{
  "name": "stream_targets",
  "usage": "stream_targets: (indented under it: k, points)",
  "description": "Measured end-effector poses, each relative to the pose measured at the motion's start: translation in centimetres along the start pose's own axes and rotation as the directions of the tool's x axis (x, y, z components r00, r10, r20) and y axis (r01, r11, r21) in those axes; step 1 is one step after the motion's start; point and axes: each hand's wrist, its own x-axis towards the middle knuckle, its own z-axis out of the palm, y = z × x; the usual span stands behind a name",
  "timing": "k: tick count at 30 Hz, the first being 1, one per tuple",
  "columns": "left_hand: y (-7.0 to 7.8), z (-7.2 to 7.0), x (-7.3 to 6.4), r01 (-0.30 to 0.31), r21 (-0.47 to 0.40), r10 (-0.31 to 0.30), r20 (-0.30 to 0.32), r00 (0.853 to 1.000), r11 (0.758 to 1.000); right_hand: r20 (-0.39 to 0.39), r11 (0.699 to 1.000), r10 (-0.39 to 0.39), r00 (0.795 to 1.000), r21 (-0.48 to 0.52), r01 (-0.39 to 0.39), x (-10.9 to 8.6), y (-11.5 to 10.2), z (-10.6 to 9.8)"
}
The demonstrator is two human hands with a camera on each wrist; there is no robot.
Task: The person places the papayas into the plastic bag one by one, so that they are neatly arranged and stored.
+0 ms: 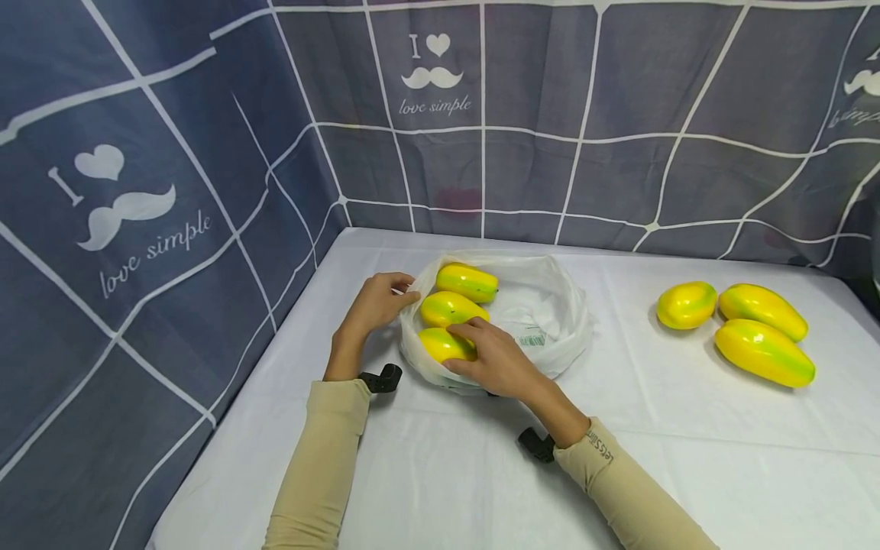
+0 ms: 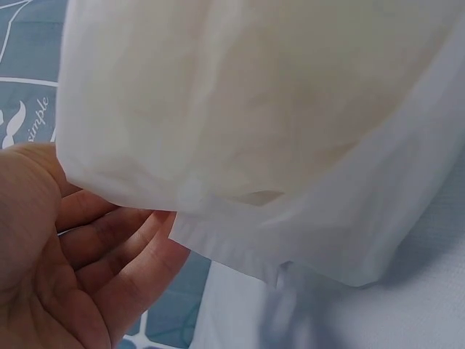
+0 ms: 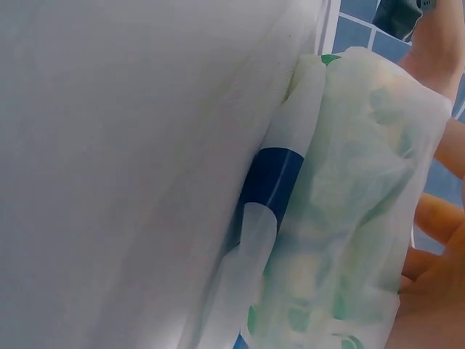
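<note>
In the head view a white plastic bag (image 1: 574,328) stands with its mouth wide. Three yellow-green papayas lie along its left side: a back papaya (image 1: 467,282), a middle papaya (image 1: 450,308) and a front papaya (image 1: 437,344). My right hand (image 1: 500,359) reaches over the near rim and grips the front papaya, fingers on top and thumb at its near side. At the left rim, my left hand (image 1: 373,309) holds the bag's edge. The left wrist view shows the left fingers (image 2: 134,291) against the bag's outer wall, their tips partly hidden by plastic.
On the right of the white-covered table (image 1: 639,489) lie three more papayas: a short papaya (image 1: 686,305), a far papaya (image 1: 763,309) and a near papaya (image 1: 765,353). A dark checked cloth (image 1: 529,176) hangs along the back and left sides.
</note>
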Motion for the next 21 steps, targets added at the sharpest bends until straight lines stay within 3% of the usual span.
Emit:
stream_targets:
  k: [21]
  points:
    - [-0.1,0.0,0.0,0.020,-0.008,-0.020,0.002,1.000,1.000,-0.013,0.999,0.001,1.000,0.040,-0.001,-1.1,0.2,-1.1]
